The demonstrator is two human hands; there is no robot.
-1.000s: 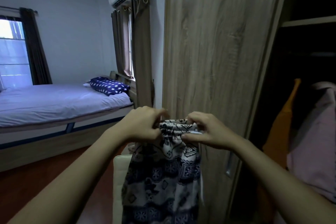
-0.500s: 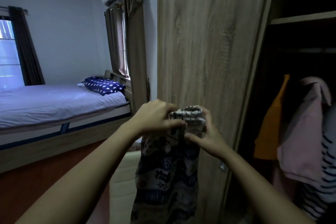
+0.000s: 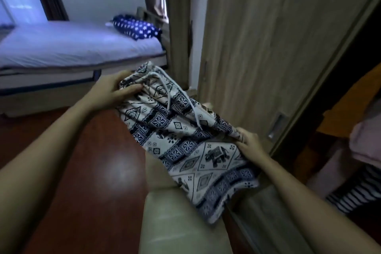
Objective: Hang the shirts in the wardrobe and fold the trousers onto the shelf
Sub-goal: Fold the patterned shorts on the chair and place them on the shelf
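Blue-and-white elephant-print trousers (image 3: 181,140) with a white drawstring stretch slantwise between my hands, above a pale seat. My left hand (image 3: 112,93) grips the waistband end at the upper left. My right hand (image 3: 249,142) pinches the cloth's right edge lower down, near the wardrobe door. The trouser legs hang down past my right hand onto the seat's edge. Inside the open wardrobe at the right, hanging shirts show: an orange one (image 3: 348,105), a pink one (image 3: 367,140) and a striped one (image 3: 354,192).
A pale padded seat (image 3: 175,216) stands right below the trousers. The wooden wardrobe door (image 3: 268,47) with a recessed metal handle (image 3: 276,126) fills the middle right. A bed (image 3: 72,47) with a starred blue pillow (image 3: 136,28) lies at the left across red-brown floor (image 3: 82,171).
My hands, which held the waistband bunched together upright, have drawn apart. The trousers now lie slantwise and lower. My view has tilted down towards the seat and floor.
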